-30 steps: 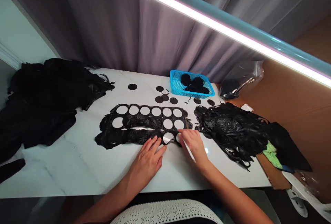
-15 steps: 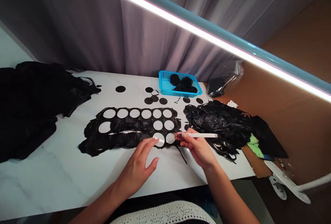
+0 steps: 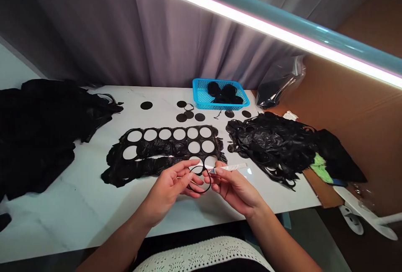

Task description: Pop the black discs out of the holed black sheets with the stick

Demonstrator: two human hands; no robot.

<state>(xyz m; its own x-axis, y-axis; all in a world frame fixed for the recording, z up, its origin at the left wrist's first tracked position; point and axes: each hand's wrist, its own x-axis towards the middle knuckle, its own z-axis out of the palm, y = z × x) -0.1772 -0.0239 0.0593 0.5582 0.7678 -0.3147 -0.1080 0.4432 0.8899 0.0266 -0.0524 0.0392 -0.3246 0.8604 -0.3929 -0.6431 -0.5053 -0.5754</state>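
Between my hands is a thin black ring (image 3: 210,185), bent in a loop above the table's front part. My left hand (image 3: 169,186) pinches its left side with thumb and fingers. My right hand (image 3: 235,188) grips a slim white pen-like tool (image 3: 234,167), and its fingertips also touch the ring's right side. Just beyond lies a black sheet with round holes (image 3: 172,148), the white tabletop showing through several of them. Crumpled black material fills parts of its middle and lower rows.
A blue basket (image 3: 197,105) holds black round pieces. Black discs (image 3: 146,105) lie on the white table (image 3: 78,205). Black fabric (image 3: 40,134) is heaped at left, black scraps (image 3: 270,146) at right, near a green cloth (image 3: 320,167) and a clear bag (image 3: 279,81).
My hands have come together, and the black ring is now held between them, off the table. The white tool stays in my right hand. The view has shifted slightly.
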